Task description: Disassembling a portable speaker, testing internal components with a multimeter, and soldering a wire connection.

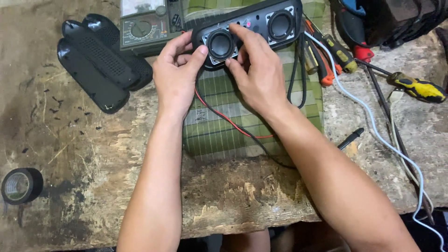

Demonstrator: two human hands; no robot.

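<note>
Seating the left driver in the opened speaker

My left hand [176,74] and right hand [256,77] pinch the speaker driver [220,45] in the black speaker housing [249,25] on the green checked cloth [219,126]; I'd press evenly, sparing the red and black wires [233,123].

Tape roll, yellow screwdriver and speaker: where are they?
Tape roll [21,185]: head view, on its black side.
Yellow screwdriver [417,87]: head view, on its handle.
Speaker [280,24]: head view, on its right round cone.
</note>
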